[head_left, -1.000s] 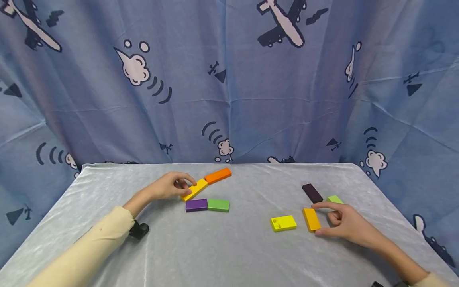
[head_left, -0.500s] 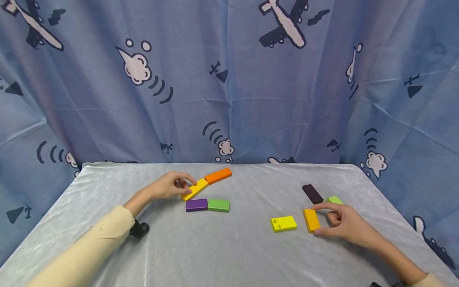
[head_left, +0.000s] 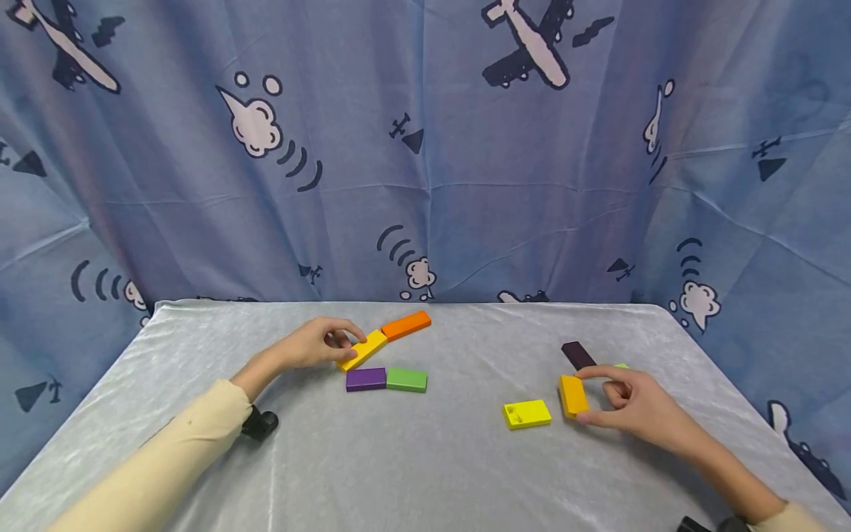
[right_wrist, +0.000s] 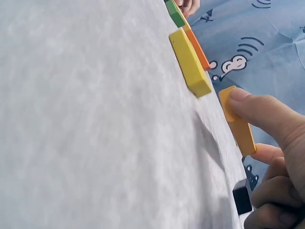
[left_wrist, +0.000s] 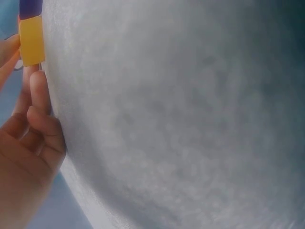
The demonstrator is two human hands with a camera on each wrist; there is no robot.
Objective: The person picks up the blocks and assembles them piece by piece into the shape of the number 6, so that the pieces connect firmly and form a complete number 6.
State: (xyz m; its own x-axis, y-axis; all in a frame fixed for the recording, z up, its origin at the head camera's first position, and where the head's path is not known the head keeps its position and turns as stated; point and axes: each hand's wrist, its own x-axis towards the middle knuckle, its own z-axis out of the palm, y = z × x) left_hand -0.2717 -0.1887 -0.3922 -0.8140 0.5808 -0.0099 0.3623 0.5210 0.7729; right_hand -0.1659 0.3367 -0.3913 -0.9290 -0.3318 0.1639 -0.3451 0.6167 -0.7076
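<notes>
My left hand (head_left: 309, 343) pinches a yellow rectangular block (head_left: 369, 347) between thumb and fingers at the left of the table. That block's far end meets an orange block (head_left: 407, 325), the two forming a slanting line. Just in front lie a purple block (head_left: 366, 380) and a green block (head_left: 407, 380), end to end. On the right, my right hand (head_left: 641, 406) grips an amber block (head_left: 573, 397) by its two ends, thumb at the near one. The right wrist view shows this amber block (right_wrist: 242, 136) raised off the cloth, with a shadow below.
A bright yellow block (head_left: 527, 414) with small hollows on top lies left of the right hand. Behind that hand are a dark block (head_left: 578, 355) and a mostly hidden lime block (head_left: 621, 366). Pale cloth (head_left: 399, 473) covers the table; a blue printed curtain (head_left: 425, 162) hangs behind.
My right hand has lifted the amber block and shifted it slightly away from me, covering more of the lime block. The left hand stays put on its yellow block.
</notes>
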